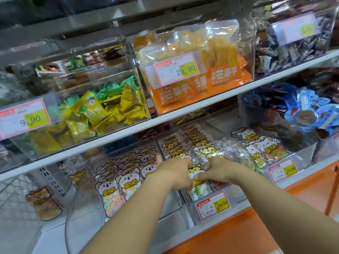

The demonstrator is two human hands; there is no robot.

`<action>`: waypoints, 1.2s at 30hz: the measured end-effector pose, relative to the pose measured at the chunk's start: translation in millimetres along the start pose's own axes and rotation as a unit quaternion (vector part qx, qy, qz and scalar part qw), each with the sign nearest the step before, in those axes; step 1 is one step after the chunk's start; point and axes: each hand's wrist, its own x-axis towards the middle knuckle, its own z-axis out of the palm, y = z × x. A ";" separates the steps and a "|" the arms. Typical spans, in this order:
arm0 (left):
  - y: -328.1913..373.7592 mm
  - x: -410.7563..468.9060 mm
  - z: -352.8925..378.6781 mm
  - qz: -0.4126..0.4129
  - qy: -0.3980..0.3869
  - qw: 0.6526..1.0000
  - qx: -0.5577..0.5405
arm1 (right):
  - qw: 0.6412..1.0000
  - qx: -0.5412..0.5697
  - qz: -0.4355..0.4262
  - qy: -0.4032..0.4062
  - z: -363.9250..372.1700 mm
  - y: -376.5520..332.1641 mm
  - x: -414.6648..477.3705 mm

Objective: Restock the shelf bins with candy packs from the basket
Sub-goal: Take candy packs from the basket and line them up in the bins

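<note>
Both hands reach into the middle clear bin [211,209] on the lower shelf. My left hand [176,173] and my right hand [218,171] grip the same tiger-shaped candy pack [197,182] at the front of the row, fingers curled over its top edge. Behind it stand several more tiger packs [185,145] in rows. The bin to the left holds koala-shaped packs [124,180], its clear lid [77,198] swung open. The bin to the right holds bunny-shaped packs [262,143]. The basket is out of view.
The upper shelf carries bins of yellow and green wrapped sweets [102,109], orange dried-mango bags [198,70] and dark wrapped candy [293,46]. Price tags [213,206] hang on the bin fronts. A blue-packet bin [302,109] stands at the right. An orange shelf base [256,226] runs below.
</note>
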 end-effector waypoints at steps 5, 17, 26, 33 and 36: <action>6.7 3.0 -9.9 -0.010 -0.062 0.998 0.009 | 1.000 -0.004 0.011 -0.020 -3.7 -5.5 -4.7; 10.7 -9.1 -6.8 0.034 -0.068 0.992 0.099 | 0.994 0.037 -0.008 -0.101 -16.4 -2.7 -19.4; 24.5 -29.4 24.1 0.050 0.093 0.977 0.185 | 0.981 -0.172 -0.042 -0.074 -17.7 -13.7 -25.3; 14.2 -17.1 25.0 0.039 0.084 0.986 0.136 | 0.981 -0.188 -0.036 -0.016 -1.0 -13.5 -17.8; 4.9 -17.2 19.8 0.003 0.081 0.993 0.080 | 0.980 -0.194 -0.043 -0.021 -3.8 -11.8 -18.4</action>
